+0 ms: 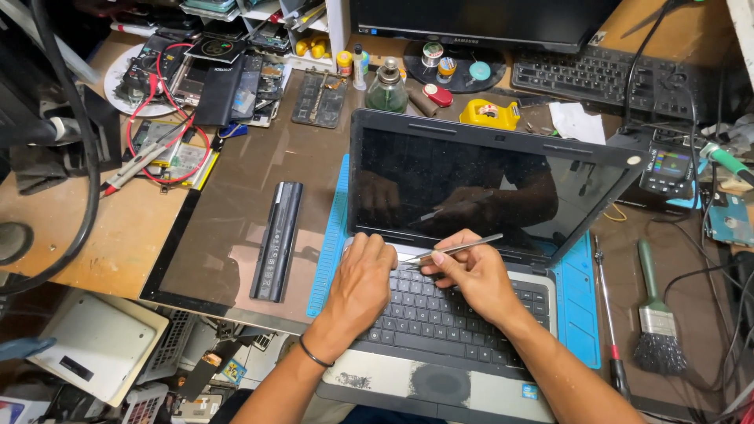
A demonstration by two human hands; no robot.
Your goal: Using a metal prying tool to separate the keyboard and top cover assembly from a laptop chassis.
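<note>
Metal tweezers (455,250) in R hand (471,275), over laptop (471,330).

Both forearms are bare from elbow to hand; no sleeves are visible. The left hand (360,275) carries a thin dark band around its wrist, the only item worn. The right hand (471,271) and its wrist carry nothing: no ring, watch or glove seen. Fingernails are short and unpainted. The rest of the body is out of frame.
</note>
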